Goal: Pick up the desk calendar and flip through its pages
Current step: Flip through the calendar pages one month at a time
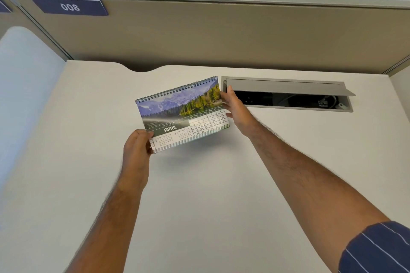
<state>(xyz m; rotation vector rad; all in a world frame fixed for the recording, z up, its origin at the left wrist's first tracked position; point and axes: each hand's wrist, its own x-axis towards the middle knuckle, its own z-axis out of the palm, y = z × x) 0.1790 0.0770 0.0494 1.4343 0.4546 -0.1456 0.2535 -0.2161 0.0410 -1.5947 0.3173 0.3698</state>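
The desk calendar (182, 113) is a spiral-bound flip calendar showing an April page with a mountain lake photo. It is lifted off the white desk (199, 195), tilted, with its shadow below. My left hand (136, 150) grips its lower left corner, thumb on the front. My right hand (235, 109) holds the right edge, fingers behind the pages.
An open cable tray (288, 95) with a raised grey lid is set into the desk right behind my right hand. A beige partition (221, 35) with a "008" label (69, 6) stands at the desk's back. A white side panel (26, 77) rises on the left.
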